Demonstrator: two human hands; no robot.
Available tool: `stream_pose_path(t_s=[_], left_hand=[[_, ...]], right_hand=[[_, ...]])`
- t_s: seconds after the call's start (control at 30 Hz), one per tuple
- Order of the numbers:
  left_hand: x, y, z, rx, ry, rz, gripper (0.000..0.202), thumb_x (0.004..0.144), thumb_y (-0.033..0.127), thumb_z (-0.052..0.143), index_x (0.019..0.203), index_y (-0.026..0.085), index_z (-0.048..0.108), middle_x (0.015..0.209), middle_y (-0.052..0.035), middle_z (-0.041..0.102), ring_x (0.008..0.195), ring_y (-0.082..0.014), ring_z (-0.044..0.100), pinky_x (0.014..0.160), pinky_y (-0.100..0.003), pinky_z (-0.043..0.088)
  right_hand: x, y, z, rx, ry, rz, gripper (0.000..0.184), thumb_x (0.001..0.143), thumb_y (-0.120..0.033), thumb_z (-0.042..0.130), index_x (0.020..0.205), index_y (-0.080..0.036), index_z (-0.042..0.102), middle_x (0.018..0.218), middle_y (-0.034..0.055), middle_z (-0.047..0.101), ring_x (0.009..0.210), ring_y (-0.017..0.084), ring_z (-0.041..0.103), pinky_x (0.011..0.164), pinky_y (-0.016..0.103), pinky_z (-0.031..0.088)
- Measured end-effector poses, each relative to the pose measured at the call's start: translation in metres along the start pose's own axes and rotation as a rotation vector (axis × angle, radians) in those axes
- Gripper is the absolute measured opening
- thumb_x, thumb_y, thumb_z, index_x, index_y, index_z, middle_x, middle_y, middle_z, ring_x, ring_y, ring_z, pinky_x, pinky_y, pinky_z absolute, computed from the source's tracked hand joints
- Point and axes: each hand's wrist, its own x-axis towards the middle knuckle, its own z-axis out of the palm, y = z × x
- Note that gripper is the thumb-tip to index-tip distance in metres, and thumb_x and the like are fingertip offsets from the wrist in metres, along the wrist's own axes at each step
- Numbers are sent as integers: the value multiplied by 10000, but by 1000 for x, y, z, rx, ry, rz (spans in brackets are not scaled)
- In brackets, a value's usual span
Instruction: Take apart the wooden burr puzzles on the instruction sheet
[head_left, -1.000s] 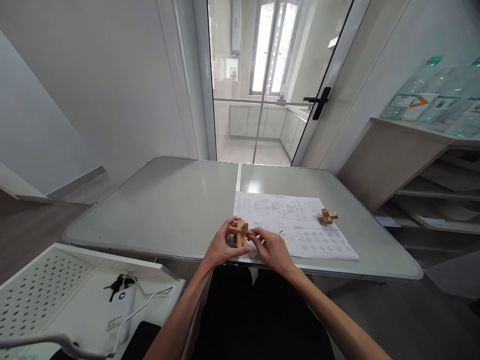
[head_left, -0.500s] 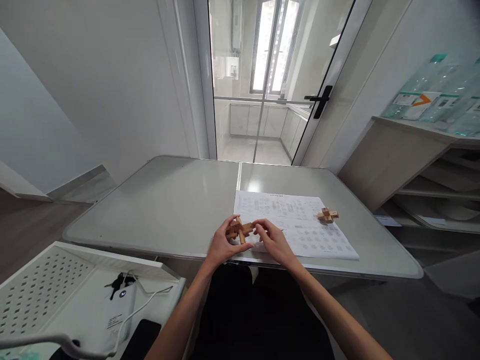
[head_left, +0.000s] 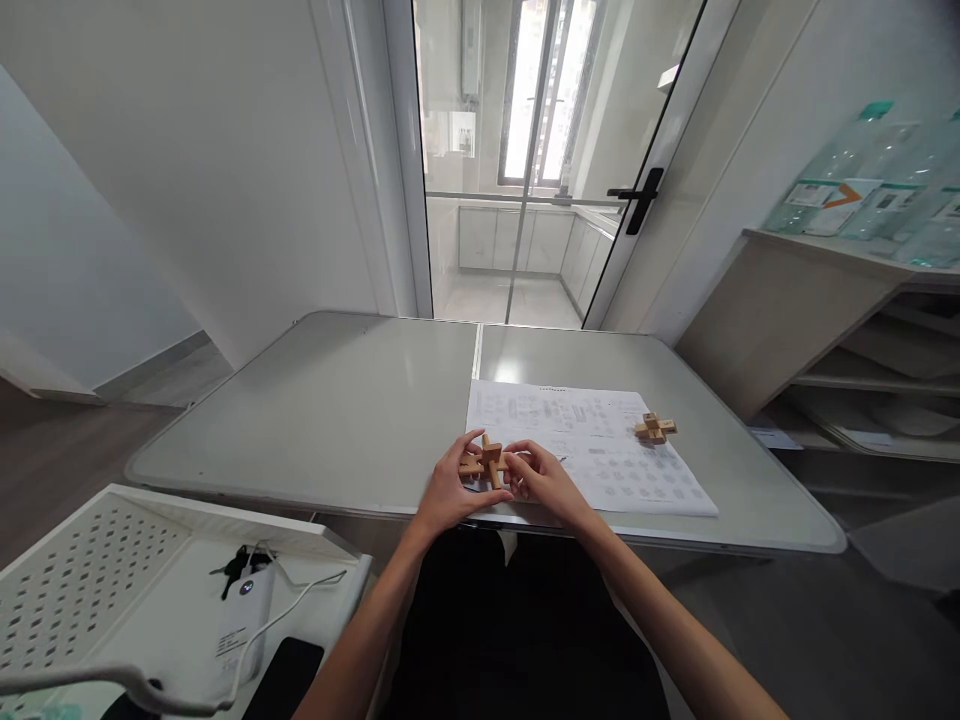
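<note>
"Wooden puzzle (head_left: pixel 491 454), one: location?"
"Held at the table's (head_left: pixel 337 410) near edge."
"Left hand (head_left: pixel 448 490)?"
"Thumb and forefinger spread, gripping it across a crosswise rod (head_left: pixel 494 475)."
"Right hand (head_left: pixel 546 487)?"
"Fingers bent at its right end; whether pinching, cannot tell."
"Also listed?"
"Second wooden assembly (head_left: pixel 655 429), across the printed sheet's (head_left: pixel 615 470) right edge."

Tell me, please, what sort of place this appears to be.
Probably a room in a home: a glass door shows white cabinets beyond, and plastic bottles stand on a shelving unit.

The held blocks (head_left: pixel 491 453) are wood, seemingly smooth.
</note>
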Motion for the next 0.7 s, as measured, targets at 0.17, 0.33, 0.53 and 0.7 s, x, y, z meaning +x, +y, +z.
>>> stream_pose_path(t_s=[0.17, 0.33, 0.53, 0.7], left_hand=[[0, 3, -1, 19, -12, 94, 654, 708, 465, 911, 1277, 275, 651, 1243, -70, 688, 1135, -259, 678, 1021, -408, 535], [1, 1, -3, -32, 23, 41, 712, 695, 435, 926, 1327, 289, 633, 1224, -66, 714, 1121, -260, 688, 1052, -410, 497], [4, 0, -7, -165, -5, -97, 935, 572, 371, 991, 1403, 235, 586, 1145, -69, 720, 1051, -249, 697, 1000, -381, 511], [5, 0, -7, -216, -60, -102, 906, 554, 364, 1000, 1367, 223, 624, 1197, -87, 728, 1114, -271, 683, 1030, -393, 491]], right_hand=[[2, 1, -3, 61, 11, -5, 480, 825, -653, 715, 971, -216, 579, 690, -25, 676, 550, 127, 567, 528, 260, 408], [1, -3, -1, 101, 32, 0, 475, 813, -653, 735, 935, -223, 574, 692, -21, 690, 548, 127, 571, 527, 257, 408], [-4, -11, 4, 122, -6, -35, 433, 845, -614, 737, 910, -225, 561, 674, -39, 665, 542, 112, 536, 556, 256, 416], [-8, -17, 5, 90, -10, -74, 426, 862, -615, 721, 887, -227, 549, 656, -44, 643, 544, 116, 526, 563, 264, 414]])
